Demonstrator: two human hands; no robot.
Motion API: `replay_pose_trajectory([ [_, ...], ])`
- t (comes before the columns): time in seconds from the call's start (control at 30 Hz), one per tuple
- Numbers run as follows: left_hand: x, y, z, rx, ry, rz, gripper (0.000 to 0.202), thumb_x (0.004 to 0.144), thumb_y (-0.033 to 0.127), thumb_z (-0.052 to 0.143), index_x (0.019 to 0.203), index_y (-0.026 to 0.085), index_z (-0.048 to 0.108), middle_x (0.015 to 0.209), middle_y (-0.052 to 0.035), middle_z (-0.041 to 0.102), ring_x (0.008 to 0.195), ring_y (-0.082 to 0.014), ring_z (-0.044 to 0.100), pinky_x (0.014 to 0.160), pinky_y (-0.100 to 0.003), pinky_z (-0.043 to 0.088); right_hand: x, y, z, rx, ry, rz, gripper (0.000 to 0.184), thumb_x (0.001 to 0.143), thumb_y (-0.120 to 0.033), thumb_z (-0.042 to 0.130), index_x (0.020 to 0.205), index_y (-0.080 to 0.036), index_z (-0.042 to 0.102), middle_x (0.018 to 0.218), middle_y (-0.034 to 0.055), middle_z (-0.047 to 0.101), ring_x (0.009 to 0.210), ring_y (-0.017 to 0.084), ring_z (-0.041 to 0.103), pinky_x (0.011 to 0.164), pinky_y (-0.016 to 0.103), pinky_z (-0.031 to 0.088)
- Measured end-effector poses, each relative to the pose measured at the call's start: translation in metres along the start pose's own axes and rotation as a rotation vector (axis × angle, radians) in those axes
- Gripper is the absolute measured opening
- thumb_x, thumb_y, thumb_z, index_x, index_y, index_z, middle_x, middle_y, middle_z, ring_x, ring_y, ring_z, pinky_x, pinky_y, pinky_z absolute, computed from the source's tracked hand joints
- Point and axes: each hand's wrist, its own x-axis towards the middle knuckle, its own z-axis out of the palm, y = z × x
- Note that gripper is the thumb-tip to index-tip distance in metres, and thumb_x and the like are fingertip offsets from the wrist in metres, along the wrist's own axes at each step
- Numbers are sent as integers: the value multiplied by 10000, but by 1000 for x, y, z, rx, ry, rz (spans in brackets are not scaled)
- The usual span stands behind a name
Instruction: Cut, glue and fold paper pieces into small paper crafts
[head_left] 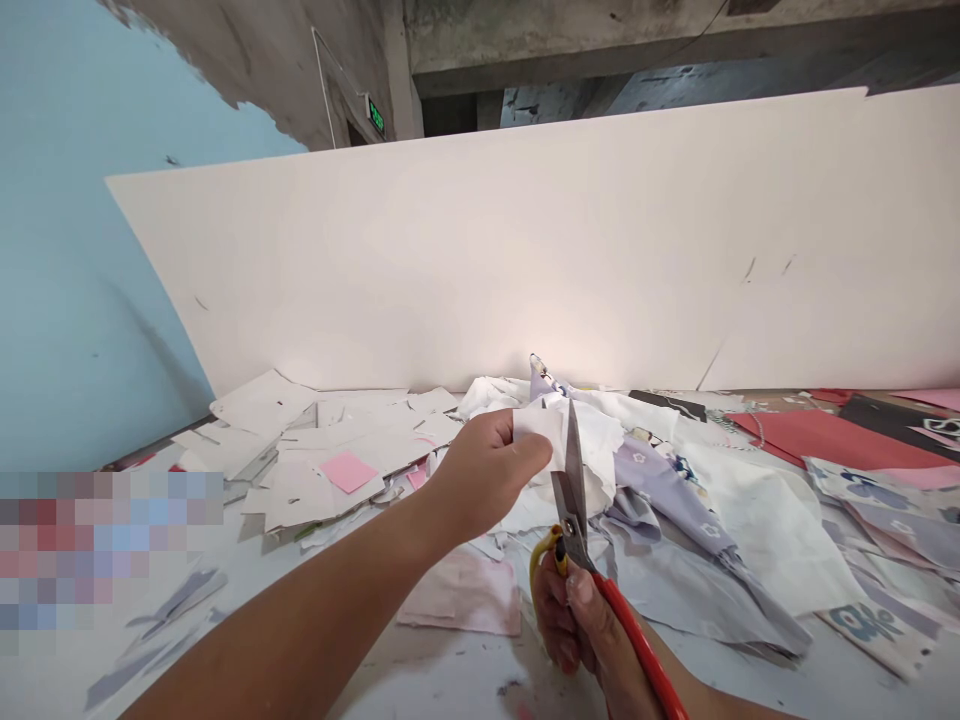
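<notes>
Our left hand (484,475) pinches white cloth (585,450), our right hand (577,620) grips red-handled steel scissors (571,500), over a pale worktop (450,680) heaped with lilac floral fabric scraps (675,500), before a tall white board (487,270).

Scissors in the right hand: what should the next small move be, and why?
Probably a short closing of the red-handled scissors in the right hand, snipping the white cloth. The blades stand open at the cloth's edge, and the left hand pinches it up off the pile, so it seems ready to cut. The left thumb lies close to the blades, so it should stay clear.
</notes>
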Motion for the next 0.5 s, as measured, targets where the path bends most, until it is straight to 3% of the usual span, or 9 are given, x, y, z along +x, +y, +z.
replay_pose_trajectory([
  [0.5, 1, -2, 1, -15, 19, -17, 221, 652, 204, 459, 525, 198, 278, 511, 54, 193, 472, -72, 190, 446, -244, 143, 1, -1, -1, -75, -21, 3, 512, 763, -706, 365, 624, -213, 355, 558, -56, 304, 482, 88, 278, 459, 236, 251],
])
